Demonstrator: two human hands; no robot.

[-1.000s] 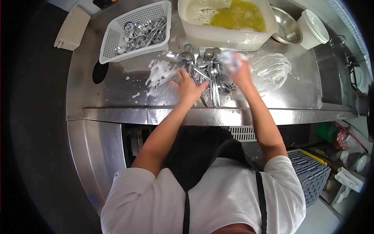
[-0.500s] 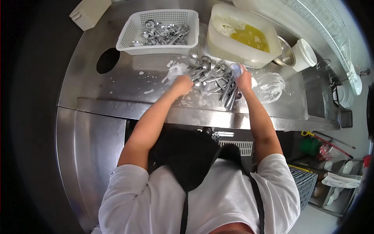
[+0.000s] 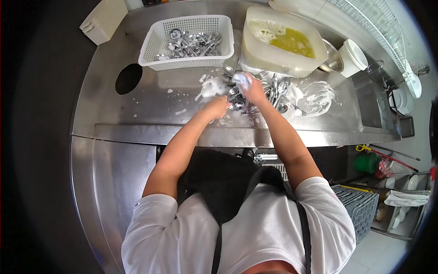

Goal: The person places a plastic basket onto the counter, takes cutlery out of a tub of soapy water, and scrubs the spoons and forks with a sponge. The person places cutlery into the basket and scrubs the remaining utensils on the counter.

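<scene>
A heap of wet metal cutlery [image 3: 276, 91], spoons and forks among it, lies on the steel counter with foam around it. My left hand [image 3: 216, 108] is closed at the heap's left side, its fingertips on a spoon [image 3: 236, 106]; its grip is partly hidden. Wrapped in my right hand [image 3: 255, 91] is a whitish-blue, foamy sponge [image 3: 242, 81]. That hand is over the middle of the heap, covering some of the pieces, just right of and beyond my left hand.
Behind the heap stand a white perforated basket [image 3: 185, 63] with cutlery and a plastic tub [image 3: 283, 66] of yellowish soapy liquid. A metal bowl [image 3: 334, 58] and white bucket [image 3: 353, 59] are right of the tub. The counter has a round hole [image 3: 128, 79] at left.
My right hand has moved left with the sponge, from the heap's right side to its middle, near my left hand. Cutlery on the right now lies more spread out. The view has shifted slightly.
</scene>
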